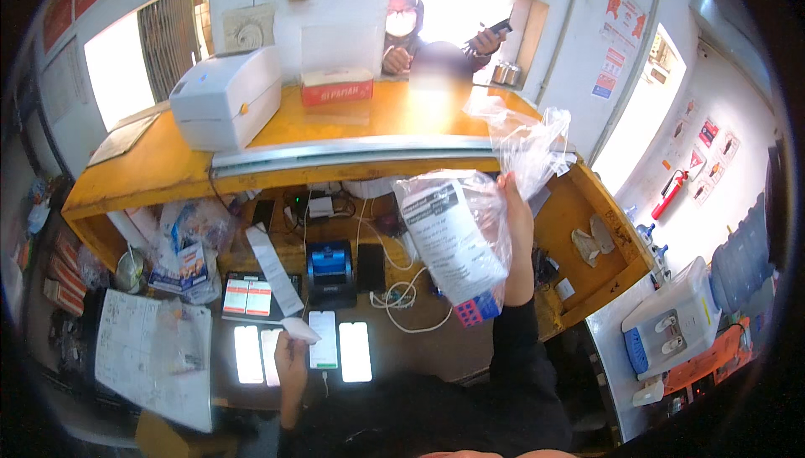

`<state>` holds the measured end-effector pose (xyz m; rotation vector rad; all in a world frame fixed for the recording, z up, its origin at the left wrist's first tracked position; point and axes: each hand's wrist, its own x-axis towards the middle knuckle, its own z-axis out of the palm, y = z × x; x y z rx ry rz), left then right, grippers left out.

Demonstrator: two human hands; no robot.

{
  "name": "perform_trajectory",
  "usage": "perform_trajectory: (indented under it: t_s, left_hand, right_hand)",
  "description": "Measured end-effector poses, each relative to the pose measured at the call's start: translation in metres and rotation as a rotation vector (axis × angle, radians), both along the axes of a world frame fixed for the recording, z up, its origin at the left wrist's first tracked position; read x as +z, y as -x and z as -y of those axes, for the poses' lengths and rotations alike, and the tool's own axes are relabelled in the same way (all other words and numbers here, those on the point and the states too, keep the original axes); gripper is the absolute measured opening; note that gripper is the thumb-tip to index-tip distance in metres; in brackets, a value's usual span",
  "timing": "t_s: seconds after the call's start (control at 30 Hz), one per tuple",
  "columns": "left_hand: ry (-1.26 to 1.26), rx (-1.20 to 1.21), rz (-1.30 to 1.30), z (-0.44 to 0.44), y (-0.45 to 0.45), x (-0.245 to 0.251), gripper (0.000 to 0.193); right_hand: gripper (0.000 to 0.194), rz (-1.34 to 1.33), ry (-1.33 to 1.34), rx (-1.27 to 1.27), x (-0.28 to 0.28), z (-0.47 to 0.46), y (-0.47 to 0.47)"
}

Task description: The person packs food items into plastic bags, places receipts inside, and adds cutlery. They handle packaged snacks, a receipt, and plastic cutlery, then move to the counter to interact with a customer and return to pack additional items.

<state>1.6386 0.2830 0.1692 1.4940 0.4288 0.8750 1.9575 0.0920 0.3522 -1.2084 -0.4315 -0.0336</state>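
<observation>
My right hand [516, 200] grips the gathered neck of a clear plastic bag [497, 219], lifted in front of the wooden counter. Inside the bag is a boxed package with a printed paper slip [456, 238] on its side; a blue and pink corner shows at the bottom. Low over the desk, my left hand [292, 357] pinches a small white slip of paper [302, 330]. Several lit smartphones lie around that hand, among them one phone [322, 338] with a cable plugged in and another phone [355, 351] to its right. A black receipt printer [330, 276] stands just beyond them.
A white label printer [226, 100] and a red-and-clear box [338, 88] stand on the raised counter top [402, 112]. Across it, a masked person [402, 37] holds a dark device. A tablet [251, 298], loose white cables [402, 298] and a paper sheet [151, 357] occupy the desk.
</observation>
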Motion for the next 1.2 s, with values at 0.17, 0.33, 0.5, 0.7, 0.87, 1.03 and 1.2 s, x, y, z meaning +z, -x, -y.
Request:
perform_trajectory:
  t_s: [0.17,0.33,0.5,0.7,0.87,1.03,1.2]
  left_hand:
    - [0.036,0.008,-0.025,-0.01,-0.012,-0.007,0.019]
    - [0.054,0.046,-0.056,-0.012,-0.021,-0.002,0.018]
    - [0.041,0.209,-0.069,-0.016,-0.027,-0.013,0.01]
    - [0.328,0.286,0.001,-0.029,-0.025,-0.03,0.02]
    - [0.038,0.266,-0.091,-0.022,-0.03,-0.011,0.013]
    - [0.014,0.155,-0.084,-0.014,-0.049,0.02,0.015]
    - [-0.109,0.068,-0.106,-0.011,-0.058,0.04,0.019]
  right_hand:
    - [0.025,-0.117,-0.302,0.25,0.056,-0.025,-0.099]
    - [0.026,-0.28,-0.8,0.096,0.097,-0.11,-0.263]
    - [0.025,-0.37,-0.666,-0.258,0.09,-0.17,-0.34]
    - [0.03,-0.43,-0.617,-0.358,0.079,-0.204,-0.344]
    - [0.033,-0.265,-0.601,-0.194,0.061,-0.214,-0.354]
    - [0.005,-0.113,-0.438,0.026,0.036,-0.209,-0.381]
    - [0.025,-0.025,-0.184,0.228,0.049,-0.16,-0.344]
